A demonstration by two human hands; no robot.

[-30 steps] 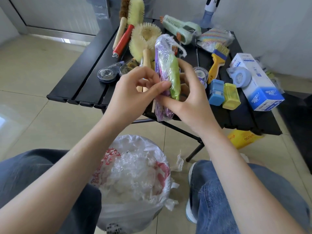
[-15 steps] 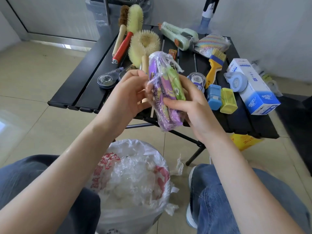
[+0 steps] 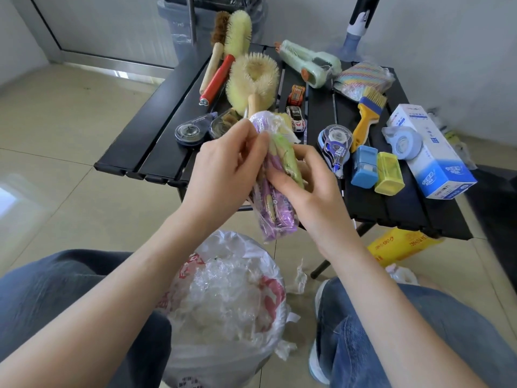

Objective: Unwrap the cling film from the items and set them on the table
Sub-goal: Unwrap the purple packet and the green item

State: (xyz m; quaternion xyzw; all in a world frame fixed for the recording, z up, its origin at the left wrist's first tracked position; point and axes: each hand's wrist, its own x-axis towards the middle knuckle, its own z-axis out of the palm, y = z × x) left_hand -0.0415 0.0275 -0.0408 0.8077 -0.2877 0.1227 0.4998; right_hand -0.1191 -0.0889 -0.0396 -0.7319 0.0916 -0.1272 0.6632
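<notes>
A purple and green bundle (image 3: 275, 211) wrapped in cling film hangs upright between my hands, in front of the black table (image 3: 156, 135). My right hand (image 3: 305, 186) grips the bundle's middle from the right, thumb across its front. My left hand (image 3: 226, 161) pinches the loose cling film (image 3: 265, 121) at the bundle's top end. On the table lie unwrapped things: bristle brushes (image 3: 251, 79), two toy cars (image 3: 295, 106), correction tape dispensers (image 3: 334, 140), a yellow paintbrush (image 3: 366, 113), blue and yellow sharpeners (image 3: 376, 172).
A bin lined with a plastic bag (image 3: 223, 309) full of crumpled film stands between my knees. A white and blue box (image 3: 430, 152) and a tape roll (image 3: 402, 141) sit on the table's right. A yellow bag (image 3: 397, 245) lies on the floor under the table.
The bundle has tilted and come lower and nearer. My left hand has shifted from its side up to the top end, where it now pinches the film.
</notes>
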